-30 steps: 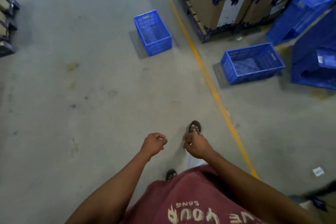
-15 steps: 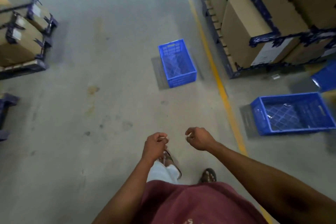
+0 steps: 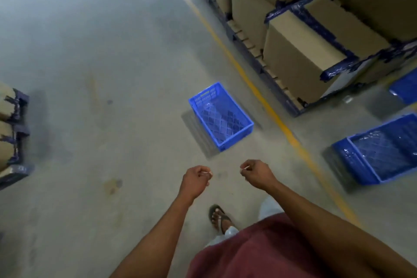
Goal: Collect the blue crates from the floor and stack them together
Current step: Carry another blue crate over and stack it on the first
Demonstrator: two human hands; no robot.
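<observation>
**Crates still scattered, none stacked**

Straight ahead at twelve o'clock, just beyond my hands, sits an open-topped blue plastic crate with lattice walls [image 3: 221,116], upright on the grey concrete floor [image 3: 90,74]. At two o'clock, across the yellow painted floor line [image 3: 255,90], a second blue lattice crate [image 3: 379,153] lies on the floor, its far end cut off by the edge of view. Only a corner of another blue crate [image 3: 405,88] shows further up at the right, too little to judge how it lies.

My left hand [image 3: 196,179] and right hand [image 3: 256,172] hang apart in front of me, fingers curled, touching no crate. Something small and pale shows at the fingertips of each; I cannot tell what it is.

By my reckoning the task has barely begun: nothing is stacked in view, and every crate is left to gather.

At one o'clock, tan cardboard boxes bound with dark blue tape [image 3: 300,56] stand on a pallet; more boxes [image 3: 9,119] sit at nine o'clock, partly cut off.
</observation>
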